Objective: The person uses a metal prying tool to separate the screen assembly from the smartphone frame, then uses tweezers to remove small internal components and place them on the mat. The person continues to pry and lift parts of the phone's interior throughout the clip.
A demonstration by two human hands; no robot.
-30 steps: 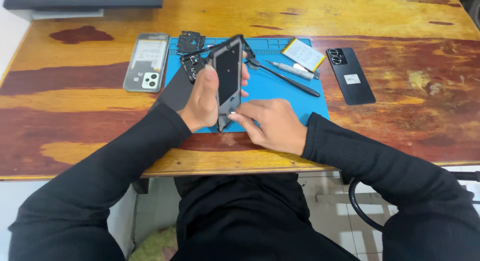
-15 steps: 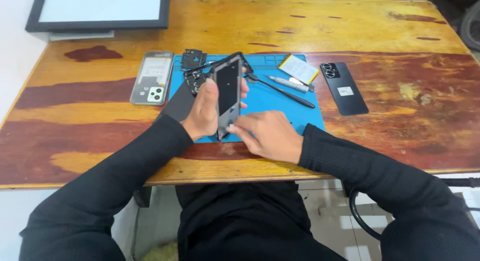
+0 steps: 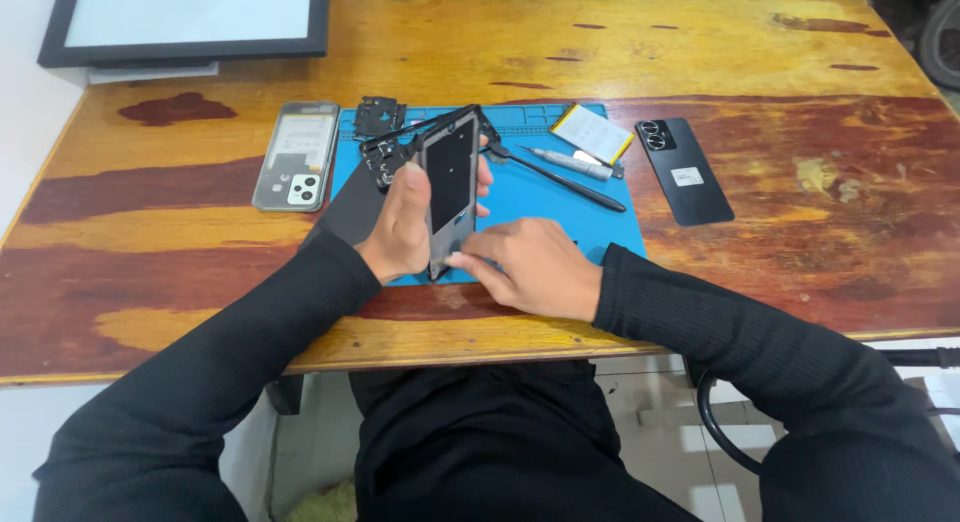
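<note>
Centre frame: left hand [image 3: 400,227] grips phone frame [image 3: 449,187] upright over blue mat [image 3: 560,207]. Right hand [image 3: 530,267] pinches its lower edge. Already stripped: back cover [image 3: 685,170], battery [image 3: 592,134], black parts [image 3: 378,117]. Screwdriver [image 3: 570,163] lies idle. Disassembly looks well along.

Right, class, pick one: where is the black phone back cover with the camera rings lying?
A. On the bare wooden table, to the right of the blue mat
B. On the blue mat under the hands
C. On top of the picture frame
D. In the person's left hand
A: the black back cover lies flat on the wooden table, just past the right edge of the blue mat, away from both hands.
</note>
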